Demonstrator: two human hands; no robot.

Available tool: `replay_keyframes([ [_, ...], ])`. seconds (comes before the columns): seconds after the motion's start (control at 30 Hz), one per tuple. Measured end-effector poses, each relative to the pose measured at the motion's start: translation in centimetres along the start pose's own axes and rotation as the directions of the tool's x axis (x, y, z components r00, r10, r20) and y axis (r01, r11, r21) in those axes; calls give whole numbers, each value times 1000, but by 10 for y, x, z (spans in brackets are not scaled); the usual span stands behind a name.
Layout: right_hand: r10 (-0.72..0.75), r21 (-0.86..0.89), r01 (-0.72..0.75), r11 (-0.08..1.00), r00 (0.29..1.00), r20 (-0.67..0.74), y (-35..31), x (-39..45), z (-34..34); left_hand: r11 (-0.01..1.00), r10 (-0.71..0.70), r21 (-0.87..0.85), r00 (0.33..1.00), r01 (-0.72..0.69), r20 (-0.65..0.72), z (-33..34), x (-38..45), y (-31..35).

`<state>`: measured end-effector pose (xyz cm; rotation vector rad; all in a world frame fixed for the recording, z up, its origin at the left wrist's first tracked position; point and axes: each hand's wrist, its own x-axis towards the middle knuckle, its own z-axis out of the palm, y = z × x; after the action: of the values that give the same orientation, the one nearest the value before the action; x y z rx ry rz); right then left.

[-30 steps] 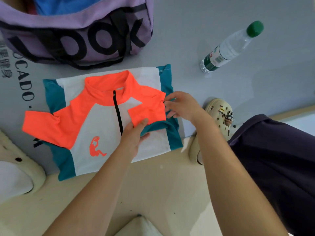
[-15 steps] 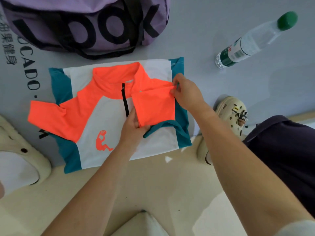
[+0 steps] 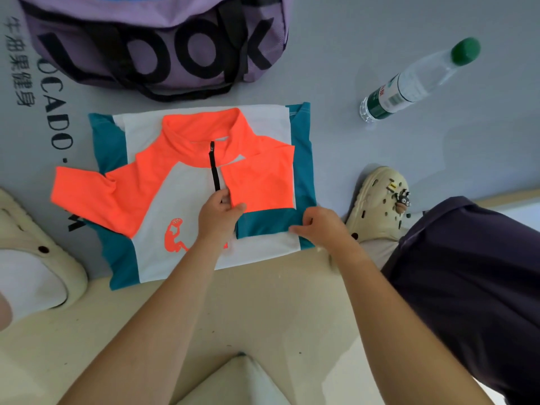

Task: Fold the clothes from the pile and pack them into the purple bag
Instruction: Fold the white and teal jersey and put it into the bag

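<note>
Shirt [image 3: 175, 200] flat under our hands, bag [image 3: 163, 39] beyond it | left hand [image 3: 219, 217] pinches the folded orange sleeve [image 3: 260, 185] | right hand [image 3: 324, 225] pinches the shirt's teal side fold beside it

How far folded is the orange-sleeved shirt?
Partly folded: the shirt has one sleeve folded across its front, the other sleeve spread out flat.

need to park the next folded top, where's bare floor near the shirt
Bare grey mat lies right of the shirt, between the purple bag and the water bottle. Beige floor below the shirt is crossed by both arms. Left is crowded by a shoe.
</note>
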<state>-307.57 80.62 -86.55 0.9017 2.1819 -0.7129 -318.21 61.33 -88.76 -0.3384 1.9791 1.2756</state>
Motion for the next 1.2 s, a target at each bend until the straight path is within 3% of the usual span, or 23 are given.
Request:
replay_keyframes([
  [0.07, 42, 112, -31, 993, 994, -100, 2, -4, 3, 996, 27, 82, 999, -29, 29, -1, -3, -1],
  [0.27, 76, -59, -71, 996, 994, 85, 11, 2, 2, 959, 35, 283, 999, -30, -15, -7, 4, 8],
  [0.37, 58, 65, -51, 997, 993, -103, -1, 16, -11, 976, 16, 219, 997, 2, -80, -7, 14, 13],
  [0.47, 10, 280, 80, 957, 952, -306, -27, 40, -27, 990, -45, 122, 987, 64, -151, -8, 21, 12],
  [0.6, -5, 400, 124, 908, 959, -285, -64, 76, -40, 959, 41, 284, 992, -7, -115, -11, 25, 8],
  [0.7, -36, 250, 103, 963, 965, -259, -71, 94, -45, 898, 154, 428, 984, -103, -85, -16, 30, 8],
  [0.87, 3, 228, 85, 970, 933, -359, -71, 82, -40, 806, 285, 550, 958, -219, -36, -28, 31, 9],
  [0.9, -21, 169, 103, 980, 904, -428, -74, 75, -32, 764, 354, 594, 933, -251, -60, -32, 29, 8],
  [0.97, -211, -79, 205, 976, 775, -595, -83, 58, -8, 608, 559, 725, 823, -323, -103, -45, 27, -1],
  [1.03, -414, -297, 290, 910, 681, -604, -96, 45, 20, 435, 682, 845, 727, -311, -83, -59, 27, -16],
  [1.1, -517, -396, 347, 850, 696, -498, -106, 42, 49, 346, 648, 910, 759, -227, -57, -74, 28, -32],
  [1.2, -520, -438, 341, 832, 753, -402, -104, 50, 80, 287, 506, 948, 862, -137, -29, -92, 30, -57],
])
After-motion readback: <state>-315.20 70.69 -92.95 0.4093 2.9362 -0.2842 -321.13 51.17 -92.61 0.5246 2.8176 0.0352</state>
